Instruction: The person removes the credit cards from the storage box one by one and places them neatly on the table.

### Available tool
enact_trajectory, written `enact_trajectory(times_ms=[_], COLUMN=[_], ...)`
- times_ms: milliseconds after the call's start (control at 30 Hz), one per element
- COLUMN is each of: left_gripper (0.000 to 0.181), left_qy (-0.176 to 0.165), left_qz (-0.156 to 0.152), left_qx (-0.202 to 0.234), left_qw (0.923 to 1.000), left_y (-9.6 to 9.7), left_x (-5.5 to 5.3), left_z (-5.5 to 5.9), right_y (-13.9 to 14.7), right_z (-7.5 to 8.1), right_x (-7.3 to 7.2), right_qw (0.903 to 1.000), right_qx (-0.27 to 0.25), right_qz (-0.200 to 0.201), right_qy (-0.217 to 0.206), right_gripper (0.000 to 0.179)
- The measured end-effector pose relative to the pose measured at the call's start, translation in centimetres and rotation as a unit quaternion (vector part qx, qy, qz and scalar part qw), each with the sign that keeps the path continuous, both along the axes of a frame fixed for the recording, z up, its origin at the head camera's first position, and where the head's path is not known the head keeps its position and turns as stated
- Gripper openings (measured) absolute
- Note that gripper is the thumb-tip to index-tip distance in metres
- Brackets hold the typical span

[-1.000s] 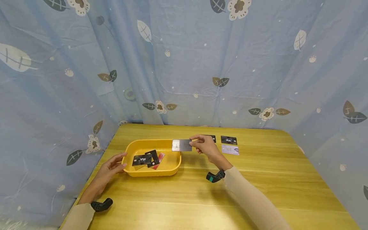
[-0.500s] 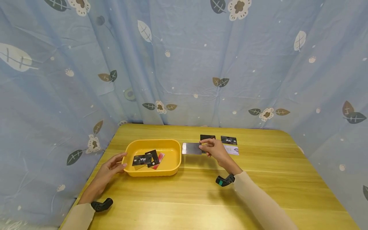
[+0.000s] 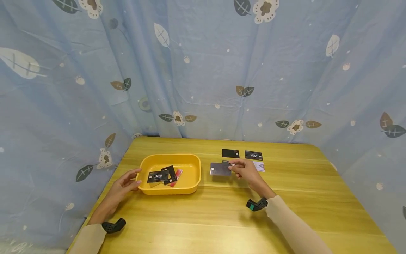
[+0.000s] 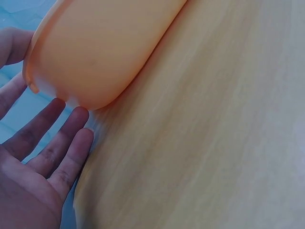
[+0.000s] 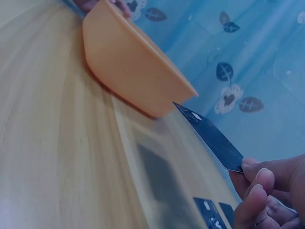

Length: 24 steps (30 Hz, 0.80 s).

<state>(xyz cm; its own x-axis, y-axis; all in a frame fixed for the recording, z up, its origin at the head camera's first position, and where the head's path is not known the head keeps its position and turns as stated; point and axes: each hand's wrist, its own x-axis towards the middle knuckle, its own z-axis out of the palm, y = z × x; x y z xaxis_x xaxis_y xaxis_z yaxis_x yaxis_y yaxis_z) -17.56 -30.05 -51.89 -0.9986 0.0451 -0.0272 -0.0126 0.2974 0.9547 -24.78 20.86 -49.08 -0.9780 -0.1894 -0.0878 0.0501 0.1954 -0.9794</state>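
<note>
My right hand (image 3: 247, 171) pinches a dark grey card (image 3: 220, 169) by its right edge between thumb and fingers. It is raised above the table, and its shadow falls below it in the right wrist view. Behind it lies a black VIP card (image 3: 226, 162), partly covered by the held card and fingers. At its left end, a yellow plastic tray (image 3: 170, 191) has my left hand (image 3: 122, 185) on it, thumb and fingers at the rim. Inside the tray, a black VIP card (image 3: 158, 176), another black card (image 3: 171, 173) and a red card (image 3: 176, 178) overlap; a yellowish one peeks out underneath.
Beyond the right hand lie a black card (image 3: 230, 153), a black VIP card (image 3: 253, 155) and a whitish card (image 3: 259, 166), partly behind the fingers. The wooden table (image 3: 190, 225) ends at a blue patterned curtain (image 3: 203, 70) behind and at the sides.
My right hand has carried the dark grey card rightward and toward me, from over the tray's right rim to above the table by the other cards. The left hand stays on the tray.
</note>
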Motion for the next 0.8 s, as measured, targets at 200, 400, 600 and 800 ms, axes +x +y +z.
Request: enact_trajectory(times_ms=[200,400,600,800], left_gripper=[0.062,0.062,0.063,0.063], left_qy=[-0.001,0.001,0.005,0.003], left_qz=[-0.001,-0.005,-0.007,-0.006], left_qx=[0.002,0.009,0.004,0.002], left_qw=[1.0000,0.9999,1.0000,1.0000], left_y=[0.0,0.0,0.0,0.0], left_x=[0.0,0.0,0.0,-0.1], left_z=[0.0,0.0,-0.1,0.0], right_y=[1.0,2.0,3.0,3.8], right_z=[-1.0,-2.0,-2.5,-3.0], right_x=[0.3,0.3,0.4,0.3], right_qw=[0.9995,0.9988,0.9986,0.9978], right_qx=[0.024,0.029,0.024,0.030], right_qz=[-0.018,-0.029,-0.033,-0.041], right_qy=[-0.008,-0.025,-0.034,-0.043], right_gripper=[0.030,0.028,0.033,0.029])
